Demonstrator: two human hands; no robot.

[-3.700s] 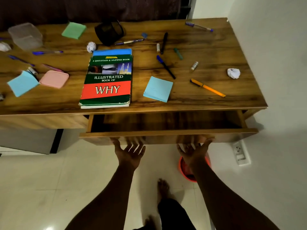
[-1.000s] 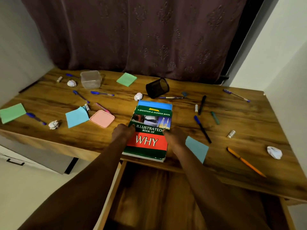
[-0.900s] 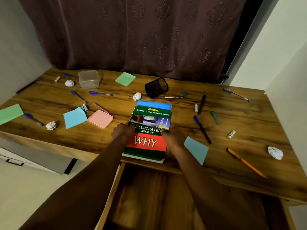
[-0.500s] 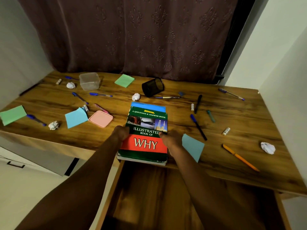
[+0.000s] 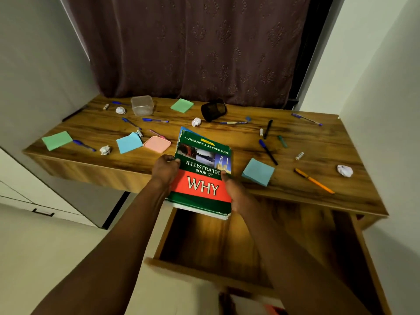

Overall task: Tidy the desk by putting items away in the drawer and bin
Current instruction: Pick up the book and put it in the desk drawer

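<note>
A thick green and red book (image 5: 203,178) titled "Illustrated Book of Why" is lifted off the wooden desk (image 5: 318,142) and tilted, its near edge hanging over the open drawer (image 5: 204,242). My left hand (image 5: 164,170) grips the book's left edge. My right hand (image 5: 231,192) grips its right edge with the thumb on the cover. A second blue book shows beneath the green one at its far end. The drawer's inside looks bare.
Scattered on the desk are several pens, crumpled paper balls (image 5: 345,170), blue sticky pads (image 5: 258,171), green sticky pads (image 5: 56,140), a pink lid (image 5: 157,144), a clear plastic box (image 5: 142,105) and a tipped black mesh pen holder (image 5: 213,109). A wall stands close on the right.
Both hands closed on the book's sides, pulled it toward the desk's front edge, then raised and tilted it over the open drawer. Earlier the hands were pulling the drawer out.
</note>
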